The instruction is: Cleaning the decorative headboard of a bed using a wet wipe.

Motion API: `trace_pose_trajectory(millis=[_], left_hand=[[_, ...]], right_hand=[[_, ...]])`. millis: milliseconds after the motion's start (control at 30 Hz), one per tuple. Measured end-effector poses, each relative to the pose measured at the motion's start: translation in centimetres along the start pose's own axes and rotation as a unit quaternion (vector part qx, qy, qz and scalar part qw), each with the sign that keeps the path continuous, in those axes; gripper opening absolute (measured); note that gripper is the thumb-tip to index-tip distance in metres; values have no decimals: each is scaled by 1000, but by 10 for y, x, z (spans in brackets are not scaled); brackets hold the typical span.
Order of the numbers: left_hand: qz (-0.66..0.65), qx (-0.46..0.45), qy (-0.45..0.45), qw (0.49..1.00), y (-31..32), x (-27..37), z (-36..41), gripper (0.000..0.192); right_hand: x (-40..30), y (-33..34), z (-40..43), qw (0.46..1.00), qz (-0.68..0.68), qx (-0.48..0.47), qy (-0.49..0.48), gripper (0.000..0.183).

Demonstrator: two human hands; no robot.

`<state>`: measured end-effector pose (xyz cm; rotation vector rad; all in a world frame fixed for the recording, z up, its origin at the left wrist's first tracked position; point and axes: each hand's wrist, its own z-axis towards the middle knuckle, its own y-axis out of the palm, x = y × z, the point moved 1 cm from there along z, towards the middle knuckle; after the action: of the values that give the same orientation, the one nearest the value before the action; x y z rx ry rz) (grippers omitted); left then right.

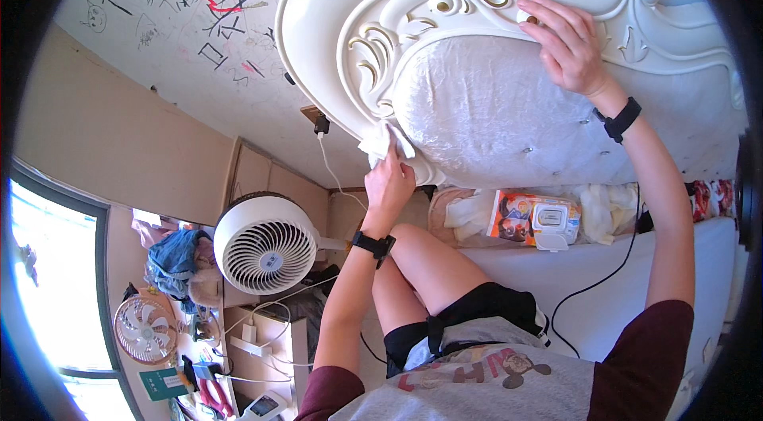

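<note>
A white carved headboard [334, 33] with gold accents and a tufted, shiny padded panel [477, 105] fills the upper right. My left hand [390, 182] presses a crumpled white wipe [381, 144] against the lower left end of its carved frame. Higher up and to the right, my right hand [566, 45] rests with spread fingers on the carved trim, its fingertips around a small round gold-centred detail. Nothing is held in that hand. Below the headboard lies an orange pack of wet wipes [533, 218], its white lid flipped open.
A white fan [266, 245] stands left of my left forearm. A charger [322, 123] with a white cable is plugged into the wall. A cluttered shelf holds a smaller fan [145, 328] and clothes [176, 260]. A black cable [608, 272] crosses the bed.
</note>
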<state>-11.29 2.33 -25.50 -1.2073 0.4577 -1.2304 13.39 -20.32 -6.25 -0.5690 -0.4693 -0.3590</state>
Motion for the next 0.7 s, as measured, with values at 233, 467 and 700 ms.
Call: trace_pose_trajectory(millis=[233, 467, 700], left_hand=[[13, 37, -33, 999, -16, 2, 4, 84], [27, 41, -34, 998, -32, 8, 18, 86], [8, 25, -60, 998, -14, 14, 8, 85]], right_hand=[[-1, -1, -1, 1000, -4, 8, 2, 35], [-1, -2, 0, 1000, 0, 9, 3, 35], [-2, -2, 2, 1000, -1, 9, 5, 34]])
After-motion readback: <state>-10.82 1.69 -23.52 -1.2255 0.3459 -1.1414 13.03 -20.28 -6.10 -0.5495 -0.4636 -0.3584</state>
